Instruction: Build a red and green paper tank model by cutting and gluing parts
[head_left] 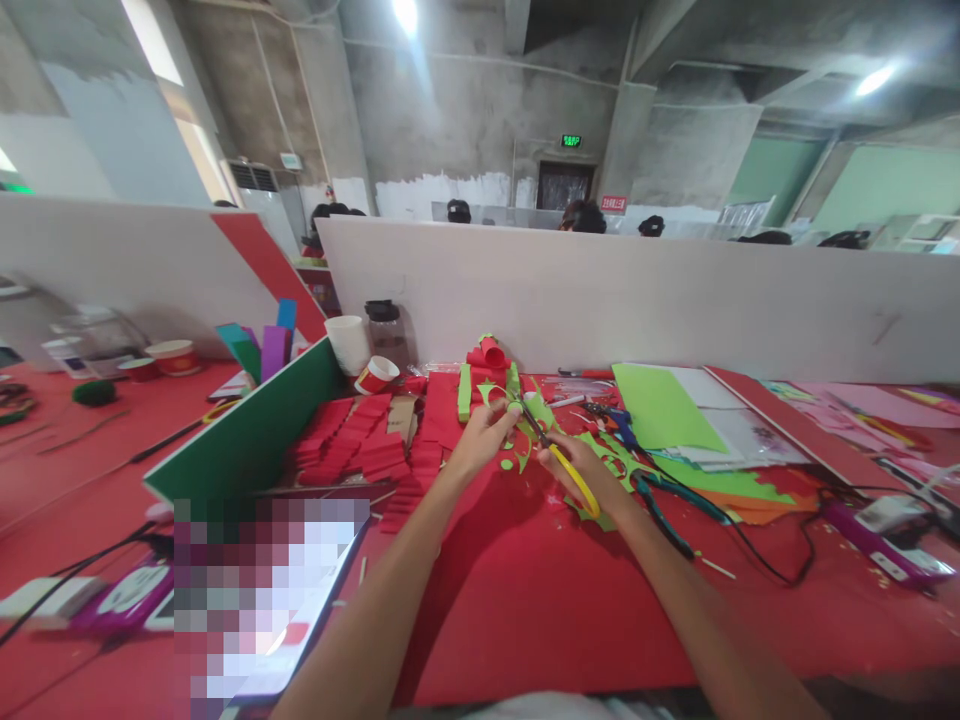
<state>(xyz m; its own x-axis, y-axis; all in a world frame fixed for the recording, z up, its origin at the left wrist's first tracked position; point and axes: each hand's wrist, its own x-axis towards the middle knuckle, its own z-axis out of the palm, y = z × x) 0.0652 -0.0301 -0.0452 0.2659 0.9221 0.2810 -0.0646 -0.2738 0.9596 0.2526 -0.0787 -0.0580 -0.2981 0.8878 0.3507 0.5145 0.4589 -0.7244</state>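
Note:
My left hand [484,435] pinches a small piece of light green paper [514,408] over the middle of the red table. Yellow-handled scissors [574,478] are in my right hand [581,465], their dark blades pointing up and left toward that paper. Whether the blades touch it I cannot tell. Green paper scraps [600,450] lie around and below both hands. Just beyond my left hand stands a red and green paper construction [491,355] with a rolled red tube on top.
Stacks of folded red paper [352,435] lie left, beside a green divider [247,430]. A tablet-like screen [315,600] is at front left. Green sheets [667,405] and teal-handled pliers [675,510] lie right. A paper cup [377,374] and dark-lidded bottle [385,330] stand behind.

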